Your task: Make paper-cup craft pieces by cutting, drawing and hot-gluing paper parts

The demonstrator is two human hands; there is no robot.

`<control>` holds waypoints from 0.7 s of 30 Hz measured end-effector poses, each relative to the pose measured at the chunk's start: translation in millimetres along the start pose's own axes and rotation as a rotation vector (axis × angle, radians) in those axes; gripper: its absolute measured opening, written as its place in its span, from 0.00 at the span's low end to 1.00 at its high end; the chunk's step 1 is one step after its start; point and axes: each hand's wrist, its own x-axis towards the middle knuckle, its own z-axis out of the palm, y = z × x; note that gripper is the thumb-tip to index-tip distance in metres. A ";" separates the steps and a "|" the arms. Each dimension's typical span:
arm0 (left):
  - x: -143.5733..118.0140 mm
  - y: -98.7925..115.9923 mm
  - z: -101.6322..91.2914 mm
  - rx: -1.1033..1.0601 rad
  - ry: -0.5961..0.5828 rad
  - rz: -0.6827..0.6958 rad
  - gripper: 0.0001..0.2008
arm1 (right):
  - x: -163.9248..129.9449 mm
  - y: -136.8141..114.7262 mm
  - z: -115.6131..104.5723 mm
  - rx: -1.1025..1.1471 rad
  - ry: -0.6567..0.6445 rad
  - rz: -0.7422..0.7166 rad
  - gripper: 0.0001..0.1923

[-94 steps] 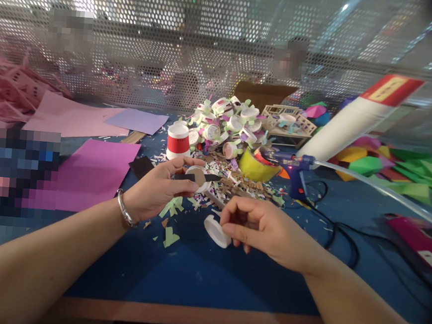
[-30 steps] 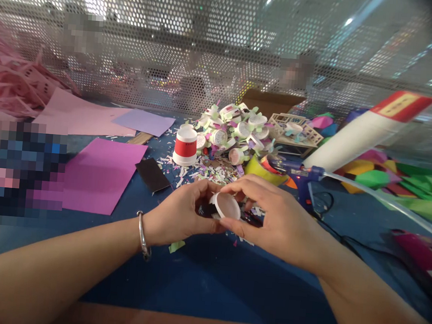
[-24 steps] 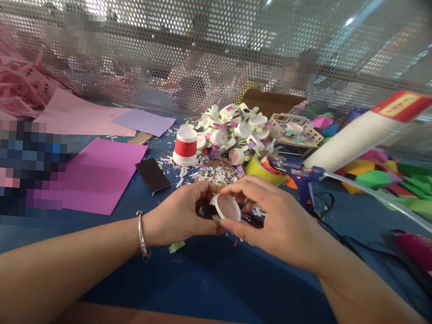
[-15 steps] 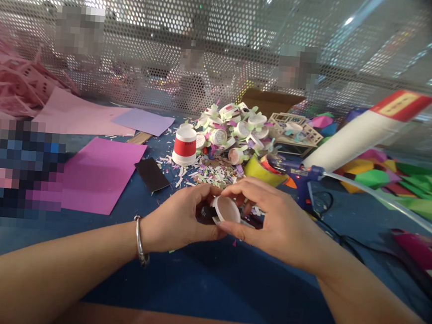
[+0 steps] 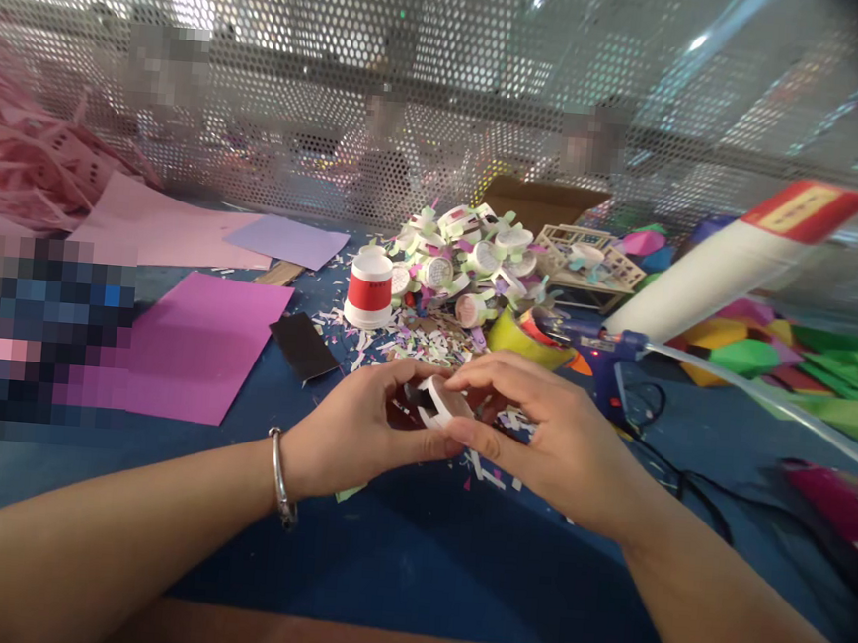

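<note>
Both my hands hold a short white paper cup bottom (image 5: 436, 401) above the front of the table. My left hand (image 5: 373, 416) grips its left side, fingers curled around it. My right hand (image 5: 531, 429) pinches it from the right with thumb and fingers. A black patch shows on the side of the cup bottom; whether it is paper or an opening I cannot tell. Just beyond my hands lie paper scraps (image 5: 427, 346) and a pile of similar cup bottoms with pale green strips (image 5: 471, 255). An upturned red and white paper cup (image 5: 370, 292) stands left of the pile.
A blue glue gun (image 5: 605, 350) rests at a yellow tape roll (image 5: 521, 341), its cord trailing right. Magenta paper (image 5: 211, 344) and a black card (image 5: 303, 346) lie left. A tilted white stack of cups (image 5: 715, 270) and coloured paper (image 5: 746, 351) are right. Perforated metal (image 5: 278, 161) stands behind.
The cup bottom has been turned between my hands, so its round face is less visible and its side with the black patch shows. My right fingers have shifted over it.
</note>
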 end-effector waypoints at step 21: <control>1.0 -1.1 6.1 -0.106 -0.024 0.013 0.18 | -5.0 4.6 7.5 -0.035 0.003 -0.077 0.07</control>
